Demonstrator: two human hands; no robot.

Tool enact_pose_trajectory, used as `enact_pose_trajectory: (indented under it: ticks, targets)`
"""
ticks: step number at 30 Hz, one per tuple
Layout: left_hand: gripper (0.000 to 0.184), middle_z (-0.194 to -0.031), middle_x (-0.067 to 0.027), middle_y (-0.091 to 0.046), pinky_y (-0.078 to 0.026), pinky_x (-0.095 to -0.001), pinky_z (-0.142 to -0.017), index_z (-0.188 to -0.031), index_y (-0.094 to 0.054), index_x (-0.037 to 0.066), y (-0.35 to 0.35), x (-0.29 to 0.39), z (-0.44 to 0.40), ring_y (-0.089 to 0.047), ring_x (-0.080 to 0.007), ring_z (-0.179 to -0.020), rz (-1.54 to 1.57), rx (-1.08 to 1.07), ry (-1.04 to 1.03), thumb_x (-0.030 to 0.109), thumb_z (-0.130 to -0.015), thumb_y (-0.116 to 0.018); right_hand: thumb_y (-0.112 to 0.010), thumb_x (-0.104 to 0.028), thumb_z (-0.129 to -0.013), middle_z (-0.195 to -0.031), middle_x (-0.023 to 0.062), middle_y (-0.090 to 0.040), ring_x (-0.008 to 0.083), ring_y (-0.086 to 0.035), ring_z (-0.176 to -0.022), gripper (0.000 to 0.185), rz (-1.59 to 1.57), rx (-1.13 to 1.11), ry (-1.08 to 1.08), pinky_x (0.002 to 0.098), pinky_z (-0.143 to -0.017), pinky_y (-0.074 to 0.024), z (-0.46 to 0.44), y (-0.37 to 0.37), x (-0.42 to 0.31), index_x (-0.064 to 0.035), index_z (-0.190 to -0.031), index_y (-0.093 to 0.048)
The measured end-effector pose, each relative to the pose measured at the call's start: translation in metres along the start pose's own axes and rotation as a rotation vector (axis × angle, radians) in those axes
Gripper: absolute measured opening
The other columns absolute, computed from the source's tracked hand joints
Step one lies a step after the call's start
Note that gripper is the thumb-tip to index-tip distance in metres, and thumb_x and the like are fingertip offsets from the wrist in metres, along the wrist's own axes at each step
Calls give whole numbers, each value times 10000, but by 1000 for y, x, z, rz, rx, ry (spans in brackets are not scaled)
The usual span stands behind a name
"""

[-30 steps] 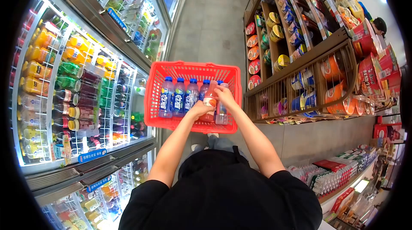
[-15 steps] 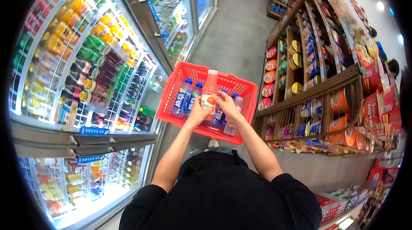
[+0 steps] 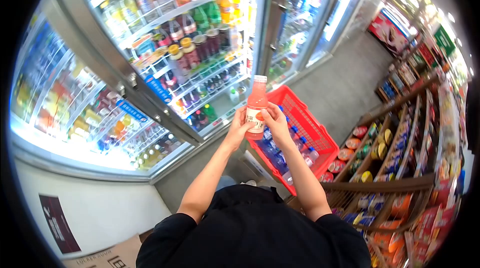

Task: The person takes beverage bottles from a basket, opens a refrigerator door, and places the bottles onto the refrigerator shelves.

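A pink bottle (image 3: 258, 99) with a white cap and a pale label stands upright between my two hands. My left hand (image 3: 239, 127) grips it from the left, low on the label. From the right, my right hand (image 3: 276, 124) holds it with thumb and fingers at the label. Beneath and to the right of my hands is a red basket (image 3: 314, 138), holding several bottles with blue caps (image 3: 311, 155). My right forearm hides part of the basket and its bottles.
Lit drink coolers (image 3: 195, 43) with glass doors line the left and front. On the right stands a rack (image 3: 390, 185) of packaged cups. A white panel (image 3: 100, 203) and a cardboard box (image 3: 112, 255) are at the lower left. Grey floor (image 3: 350, 73) runs ahead.
The view has turned left towards the coolers. The pink bottle has risen out of the basket in both hands and is upright. The basket now appears to the right, tilted in view.
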State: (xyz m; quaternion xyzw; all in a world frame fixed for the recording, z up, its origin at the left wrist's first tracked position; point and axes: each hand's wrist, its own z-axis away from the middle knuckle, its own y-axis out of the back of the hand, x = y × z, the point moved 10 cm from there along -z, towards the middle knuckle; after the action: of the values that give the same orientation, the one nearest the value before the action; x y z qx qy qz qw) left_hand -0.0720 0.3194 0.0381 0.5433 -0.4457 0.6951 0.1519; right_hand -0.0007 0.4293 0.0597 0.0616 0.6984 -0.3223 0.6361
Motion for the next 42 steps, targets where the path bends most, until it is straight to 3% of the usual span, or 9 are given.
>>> enact_pose_trajectory:
  ticks: [9, 17, 21, 25, 27, 28, 32, 35, 42]
  targets:
    - [686, -1363, -142, -526, -454, -385, -1041, -1467, -280, 35, 84, 98, 58, -542, -224, -1235, -46, 271, -189, -27, -882, -633, -710, -172, -914, -1286, 112, -596, 173, -544, -1197, 629, 124, -395, -35, 338, -998, -466, -27, -151, 14, 0, -1440, -411]
    - [450, -1337, -131, -551, -433, -355, -1014, -1371, -404, 38, 165, 166, 87, -540, -217, -1222, -5, 351, -292, 53, -945, -551, -738, -159, -891, -1305, 122, -586, 188, -553, -1212, 661, 153, -490, 19, 344, -1022, -452, -41, -255, 17, 9, -1438, -407]
    - [277, -1205, -89, -626, -435, -300, -979, -1241, -559, 39, 210, 222, 102, -586, -158, -1105, -326, 445, -352, 91, -969, -562, -726, -143, -901, -1316, 111, -582, 178, -559, -1210, 625, 87, -530, 58, 339, -1026, -449, -53, -302, 20, 19, -1421, -420]
    - [255, -978, -33, -601, -447, -264, -847, -1173, -543, 44, 293, 264, 143, -558, -120, -909, -402, 927, -586, 164, -962, -620, -714, -119, -906, -1310, 91, -587, 163, -564, -1202, 610, 60, -527, 60, 330, -1030, -450, -58, -337, 22, 12, -1423, -418]
    - [315, -951, -28, -576, -439, -260, -821, -1181, -507, 30, 329, 273, 151, -539, -114, -884, -411, 1065, -482, 196, -955, -650, -714, -118, -907, -1309, 86, -589, 163, -563, -1205, 608, 34, -521, 84, 327, -1032, -444, -58, -352, 24, 5, -1424, -420]
    - [370, -931, -57, -620, -443, -262, -819, -1101, -588, -14, 338, 279, 150, -565, -124, -871, -375, 1098, -517, 334, -981, -616, -713, -121, -908, -1314, 88, -586, 164, -561, -1209, 608, 9, -519, 65, 326, -1038, -439, -59, -359, 27, 8, -1425, -419]
    - [686, -856, -122, -694, -470, -298, -814, -869, -726, -45, 347, 286, 110, -627, -182, -820, -354, 861, -286, 577, -989, -464, -704, -123, -916, -1326, 92, -579, 168, -560, -1211, 600, -24, -526, 64, 322, -1046, -429, -60, -385, 34, 15, -1426, -420]
    - [590, -621, -27, -520, -420, -294, -643, -614, -544, 69, 357, 275, 78, -517, -157, -609, -57, 727, -267, 529, -979, -481, -698, -132, -922, -1327, 91, -579, 164, -561, -1207, 593, -34, -516, 83, 319, -1043, -429, -62, -399, 41, 15, -1426, -424]
    - [549, -512, 39, -313, -277, -290, -506, -530, -341, 165, 358, 276, 73, -320, -112, -473, -102, 625, -239, 486, -958, -467, -696, -131, -922, -1292, 62, -605, 134, -564, -1189, 545, -24, -458, 52, 293, -1025, -423, -50, -406, 52, 6, -1394, -461]
